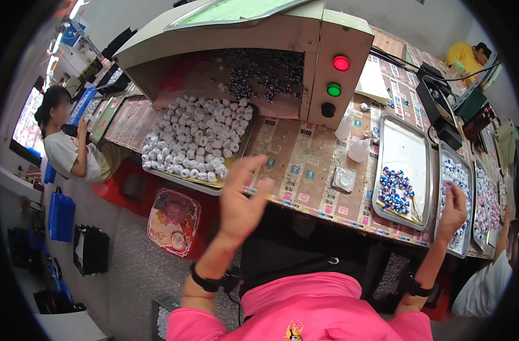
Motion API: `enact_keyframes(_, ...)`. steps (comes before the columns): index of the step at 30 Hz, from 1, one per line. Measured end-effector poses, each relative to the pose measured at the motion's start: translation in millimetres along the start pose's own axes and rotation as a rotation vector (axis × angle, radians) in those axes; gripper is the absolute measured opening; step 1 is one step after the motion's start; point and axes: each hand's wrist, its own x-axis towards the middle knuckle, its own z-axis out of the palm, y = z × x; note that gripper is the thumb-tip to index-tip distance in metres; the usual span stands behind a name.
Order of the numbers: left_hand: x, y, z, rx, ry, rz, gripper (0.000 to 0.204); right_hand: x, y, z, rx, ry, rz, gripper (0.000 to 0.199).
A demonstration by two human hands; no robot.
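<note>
My left hand point(243, 202) is raised over the table's front edge, fingers spread and slightly blurred, nothing visible in them. Beside it lies a metal tray point(249, 134) heaped with small white rounded pieces point(194, 136). My right hand point(453, 213) hangs over a metal tray point(459, 248) of small blue-and-white pieces point(453, 169), its fingers pinched together. Whatever sits between those fingertips is too small to make out. Left of that hand stands another metal tray point(404, 142), with small blue, white and red pieces point(397, 190) and thin yellow sticks near its front.
A large box-shaped machine point(305, 51) with a red and a green button stands behind the white pieces; dark small pieces lie inside. White plastic bottles point(359, 150) and a small square dish point(343, 179) are mid-table. A red stool point(197, 236) stands below. Other people sit left and right.
</note>
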Motion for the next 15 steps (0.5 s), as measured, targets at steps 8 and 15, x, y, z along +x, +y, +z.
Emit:
enact_keyframes(8,111.4,-70.7,-84.3,0.9,-0.011,0.359,0.068,48.0,103.9,-83.4,-0.557,0.196,-0.024,0.022)
enact_keyframes(15,153.0,-114.6,-82.6,1.091,-0.243,0.248,0.062,51.0,134.3,-88.9,-0.572,0.086,0.116,0.023)
